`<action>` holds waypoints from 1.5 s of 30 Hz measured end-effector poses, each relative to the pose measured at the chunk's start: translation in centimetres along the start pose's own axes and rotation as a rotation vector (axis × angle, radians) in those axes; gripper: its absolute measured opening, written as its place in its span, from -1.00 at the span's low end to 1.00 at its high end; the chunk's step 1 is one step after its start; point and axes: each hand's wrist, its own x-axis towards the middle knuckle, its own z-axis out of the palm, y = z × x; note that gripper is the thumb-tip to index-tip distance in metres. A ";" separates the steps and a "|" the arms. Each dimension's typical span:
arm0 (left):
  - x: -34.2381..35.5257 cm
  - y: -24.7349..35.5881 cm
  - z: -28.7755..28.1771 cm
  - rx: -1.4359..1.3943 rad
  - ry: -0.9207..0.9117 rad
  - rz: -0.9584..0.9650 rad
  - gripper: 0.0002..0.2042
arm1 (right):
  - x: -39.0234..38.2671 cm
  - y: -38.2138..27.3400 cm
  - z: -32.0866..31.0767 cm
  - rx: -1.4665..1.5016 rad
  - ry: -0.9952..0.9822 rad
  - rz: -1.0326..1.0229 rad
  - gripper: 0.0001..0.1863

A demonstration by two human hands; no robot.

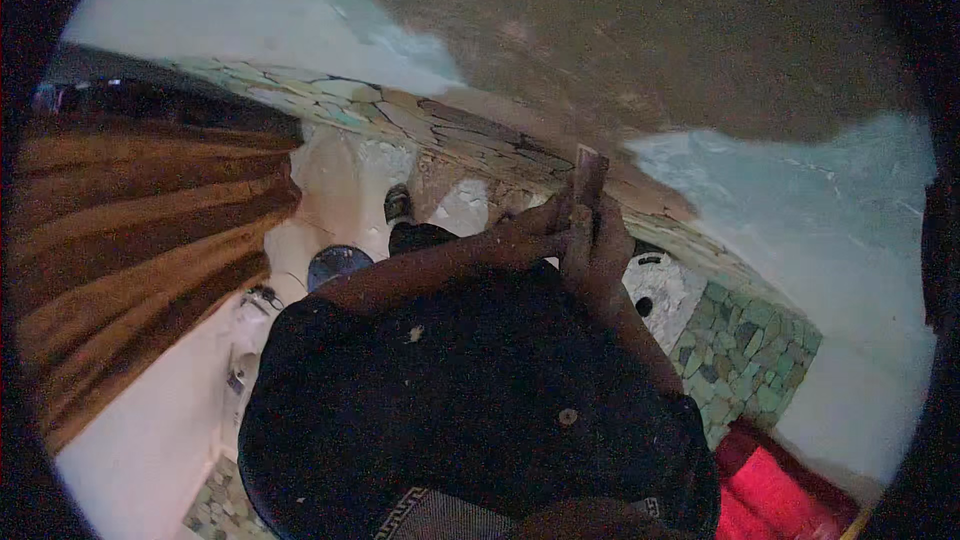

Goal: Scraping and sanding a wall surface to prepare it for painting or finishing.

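Both hands meet in front of my chest, close to the wall. My right hand (608, 250) is closed round a narrow, flat brown piece (591, 176) that stands up above the fingers; dim light hides its exact kind. From the left, my left hand (542, 225) reaches across, its fingers closed against the lower part of the same piece. Beyond it rises a wall with a large brown, plaster-like patch (640, 30) over pale blue-green paint (810, 180). A band of stone-pattern facing (460, 130) runs along the wall below that patch.
A brown-orange curtain (160, 210) hangs at the left. On the floor stand a blue round container (338, 262) and, at the right, a whitish, stained round thing (665, 285). One shoe (398, 202) shows near the wall. Something bright red (765, 490) lies lower right.
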 end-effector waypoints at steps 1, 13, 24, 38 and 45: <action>0.5 -1.3 1.6 0.378 0.100 0.165 -0.33 | 0.4 0.4 -0.9 -0.040 -0.015 -0.089 -0.65; 7.7 0.3 10.6 0.307 0.951 0.266 -0.45 | 4.0 -0.4 -4.0 -0.668 -0.400 -0.146 -0.57; 7.0 1.7 9.0 0.053 0.851 0.088 -0.28 | 5.1 0.1 -2.3 -0.481 -0.299 -0.307 -0.50; 7.8 0.7 6.6 -0.060 0.956 0.142 -0.45 | 6.2 -0.5 -0.2 -0.451 -0.174 -0.415 -0.70; 6.7 0.9 5.6 -0.335 0.719 0.049 -0.39 | 6.2 -1.4 0.3 -0.510 -0.209 -0.279 -0.72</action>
